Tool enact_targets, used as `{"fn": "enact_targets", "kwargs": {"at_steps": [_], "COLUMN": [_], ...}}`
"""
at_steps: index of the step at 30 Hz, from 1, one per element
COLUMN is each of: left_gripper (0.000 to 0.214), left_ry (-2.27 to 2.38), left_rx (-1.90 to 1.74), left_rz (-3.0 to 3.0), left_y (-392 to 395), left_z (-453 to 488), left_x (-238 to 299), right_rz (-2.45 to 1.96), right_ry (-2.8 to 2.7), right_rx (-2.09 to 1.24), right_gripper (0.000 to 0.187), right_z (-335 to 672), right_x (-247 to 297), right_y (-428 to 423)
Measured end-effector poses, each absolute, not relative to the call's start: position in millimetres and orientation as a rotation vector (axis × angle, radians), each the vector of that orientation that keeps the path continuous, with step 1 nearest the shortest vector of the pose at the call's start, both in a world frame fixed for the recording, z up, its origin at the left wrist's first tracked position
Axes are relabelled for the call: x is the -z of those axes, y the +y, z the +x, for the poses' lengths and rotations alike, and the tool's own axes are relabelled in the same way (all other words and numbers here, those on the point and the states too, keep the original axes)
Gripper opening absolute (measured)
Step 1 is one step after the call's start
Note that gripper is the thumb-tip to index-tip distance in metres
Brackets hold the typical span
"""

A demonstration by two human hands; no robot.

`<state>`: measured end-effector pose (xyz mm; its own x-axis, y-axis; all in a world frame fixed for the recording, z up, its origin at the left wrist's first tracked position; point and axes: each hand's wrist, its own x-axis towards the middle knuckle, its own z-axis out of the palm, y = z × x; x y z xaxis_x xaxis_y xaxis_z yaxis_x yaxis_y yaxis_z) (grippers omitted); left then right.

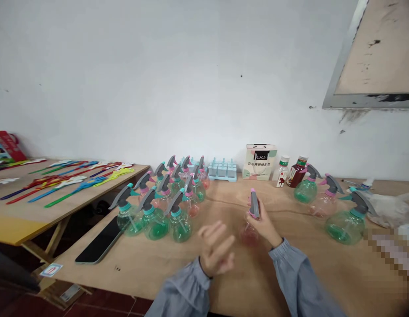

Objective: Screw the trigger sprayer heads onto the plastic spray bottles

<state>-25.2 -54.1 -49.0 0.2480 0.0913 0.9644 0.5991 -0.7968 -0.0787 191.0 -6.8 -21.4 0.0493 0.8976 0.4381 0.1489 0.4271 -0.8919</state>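
Observation:
A pink spray bottle [248,235] with a grey trigger head stands upright in front of me. My right hand [264,222] is closed around its neck, below the head. To the left of that bottle, my left hand [218,250] is raised over the table with bent, parted fingers, blurred by motion and holding nothing. Left of my hands several spray bottles [180,226] stand in a group, some green with teal collars, others pink. On the right are a pink spray bottle [324,202] and two green ones, the nearer green spray bottle [346,226] standing closest to the edge.
A phone [100,242] lies at the table's left. Along the wall stand light-blue popsicle moulds [222,171], a printed paper bag [259,165] and two drink bottles [295,172]. A crumpled plastic bag [391,209] lies right. Colourful hand-shaped sticks [68,187] cover another table.

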Motion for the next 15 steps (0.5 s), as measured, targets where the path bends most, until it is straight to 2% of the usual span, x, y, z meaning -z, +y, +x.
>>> {"fn": "enact_targets", "kwargs": {"at_steps": [4,6,10,15], "left_gripper": [0.055,0.059,0.067,0.067], "left_ry": [-1.024,-1.208,-1.531,-1.885], "left_rx": [1.88,1.955,2.13,1.991], "left_rz": [-1.309,-1.149,-1.318,-1.593], "left_y": [-38,-29,-25,-31], "left_z": [-67,-82,-100,-107], "left_x": [11,-1,8,45], "right_rz": [-1.01,-1.01,-0.96,-0.806], "right_ry": [-1.401,-1.358,-1.247,-1.145], "right_rx": [-0.678,-0.702,-0.877,-1.194], "right_gripper": [0.058,0.051,0.036,0.043], "right_z": [194,199,209,213], "right_x": [25,25,24,21], "right_y": [2,7,11,5]}}
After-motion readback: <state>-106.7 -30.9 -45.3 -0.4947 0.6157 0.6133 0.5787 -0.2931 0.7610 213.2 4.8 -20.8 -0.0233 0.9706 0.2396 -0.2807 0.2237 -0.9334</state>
